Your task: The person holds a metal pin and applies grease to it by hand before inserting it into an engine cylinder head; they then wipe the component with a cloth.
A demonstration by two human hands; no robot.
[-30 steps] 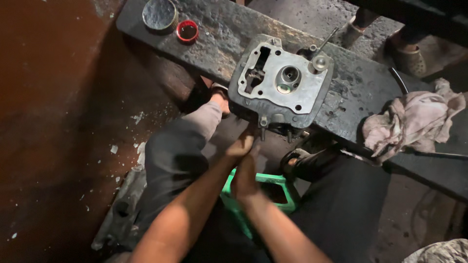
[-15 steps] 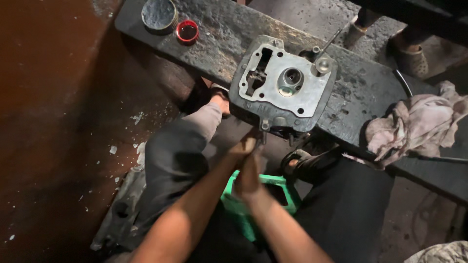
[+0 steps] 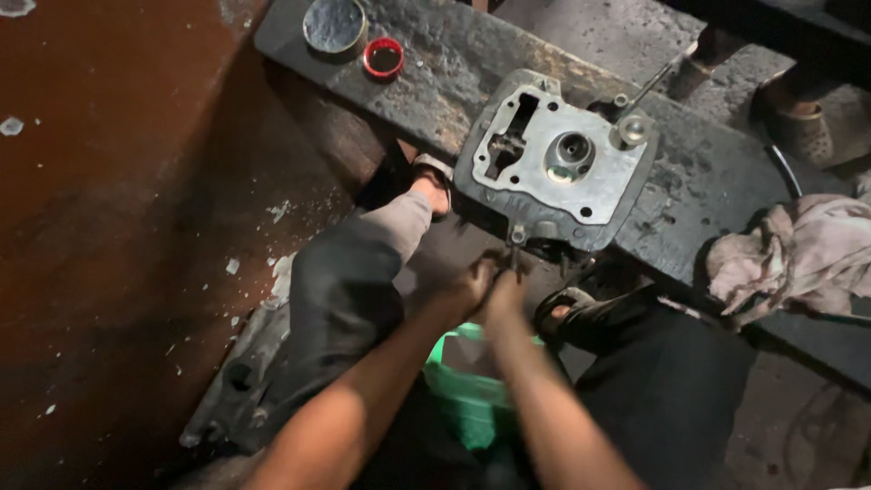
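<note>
Cylinder head (image 3: 555, 161) lay flat on the dark plank (image 3: 435, 63), overhanging its near edge. Left hand (image 3: 463, 290) and right hand (image 3: 504, 292) met just beneath; their grip could not be told. Steady, squared pressure seemed advisable.

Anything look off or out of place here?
The grey metal engine part juts past the near edge of the dark plank and sits skewed to it. Both hands meet just below that overhang. A crumpled rag lies at the plank's right end. No spill shows.
</note>
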